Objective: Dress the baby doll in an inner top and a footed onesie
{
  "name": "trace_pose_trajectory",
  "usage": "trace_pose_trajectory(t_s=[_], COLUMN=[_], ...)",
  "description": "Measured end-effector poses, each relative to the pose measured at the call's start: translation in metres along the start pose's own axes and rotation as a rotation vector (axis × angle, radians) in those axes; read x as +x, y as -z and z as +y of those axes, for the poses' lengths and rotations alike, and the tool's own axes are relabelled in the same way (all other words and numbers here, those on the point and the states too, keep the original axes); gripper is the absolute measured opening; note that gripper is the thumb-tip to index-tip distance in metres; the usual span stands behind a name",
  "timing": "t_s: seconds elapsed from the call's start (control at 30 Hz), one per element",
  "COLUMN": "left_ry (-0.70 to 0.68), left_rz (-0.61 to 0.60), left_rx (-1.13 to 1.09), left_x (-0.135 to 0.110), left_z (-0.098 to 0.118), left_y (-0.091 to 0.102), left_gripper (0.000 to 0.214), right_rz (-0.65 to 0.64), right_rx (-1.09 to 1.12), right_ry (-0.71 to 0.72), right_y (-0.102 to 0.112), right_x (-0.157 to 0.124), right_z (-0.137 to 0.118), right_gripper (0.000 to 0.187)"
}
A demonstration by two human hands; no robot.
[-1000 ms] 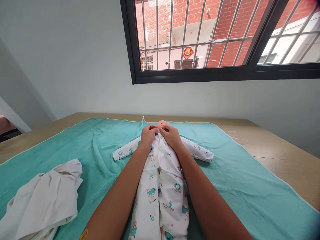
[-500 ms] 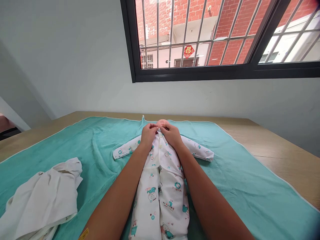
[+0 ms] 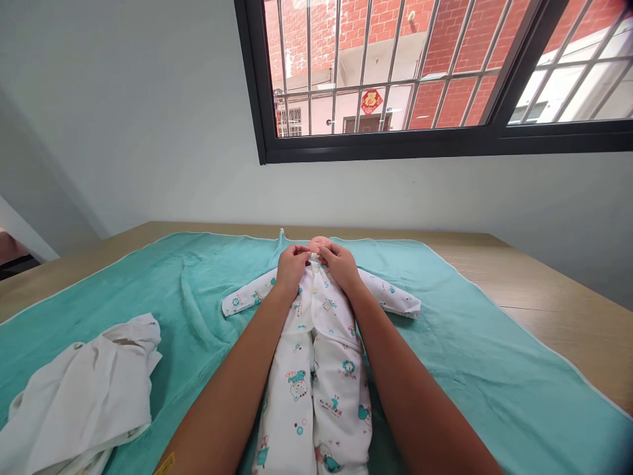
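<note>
A baby doll (image 3: 319, 243) lies on its back, its head at the far end and mostly hidden behind my hands. It wears a white printed baby shirt (image 3: 329, 305) with its sleeves spread to both sides, and matching printed pants (image 3: 341, 396). At the left of the collar, my left hand (image 3: 293, 267) pinches the shirt's neckline. Opposite it, my right hand (image 3: 340, 262) pinches the neckline's right side with thumb and finger. Small buttons run down the shirt front below my hands.
A teal blanket (image 3: 469, 369) covers most of the wooden table (image 3: 544, 297). To the left lies a crumpled white cloth (image 3: 93, 389). Behind the table rise a pale wall (image 3: 198, 132) and a barred window with a dark frame (image 3: 376, 148).
The view has shifted very slightly. Both hands stay at the shirt's neckline, with only small finger movement.
</note>
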State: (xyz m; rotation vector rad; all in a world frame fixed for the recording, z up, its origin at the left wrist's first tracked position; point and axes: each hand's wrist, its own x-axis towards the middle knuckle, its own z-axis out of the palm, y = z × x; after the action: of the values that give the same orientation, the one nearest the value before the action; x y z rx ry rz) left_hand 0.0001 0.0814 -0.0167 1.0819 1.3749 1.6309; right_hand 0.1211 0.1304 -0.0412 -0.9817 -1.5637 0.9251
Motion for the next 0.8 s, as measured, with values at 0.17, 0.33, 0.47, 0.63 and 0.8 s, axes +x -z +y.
trace_pose_trajectory(t_s=[0.17,0.33,0.47,0.63,0.8], left_ry=[-0.03,-0.093,-0.369,-0.636,-0.195], left_rz=[0.026,0.05,-0.024,-0.271,-0.225], left_rx=[0.071,0.187,0.464,0.712,0.529], left_x=[0.0,-0.006,-0.036,-0.103,-0.155], left_z=[-0.005,-0.014,-0.015,-0.012,-0.024], left_y=[0.002,0.011,0.032,0.083,0.11], left_gripper=[0.008,0.013,0.012,0.014,0.038], right_rz=[-0.063,-0.196,-0.3,-0.381,-0.282], right_rx=[0.024,-0.342,-0.433,-0.518,-0.569], right_ry=[0.024,0.199,0.38,0.357,0.195], right_y=[-0.005,-0.013,0.006,0.055,0.078], right_x=[0.001,-0.02,-0.064,-0.143,-0.193], right_z=[-0.006,-0.022,-0.027,-0.023,-0.019], right_gripper=[0.027,0.023,0.03,0.056,0.038])
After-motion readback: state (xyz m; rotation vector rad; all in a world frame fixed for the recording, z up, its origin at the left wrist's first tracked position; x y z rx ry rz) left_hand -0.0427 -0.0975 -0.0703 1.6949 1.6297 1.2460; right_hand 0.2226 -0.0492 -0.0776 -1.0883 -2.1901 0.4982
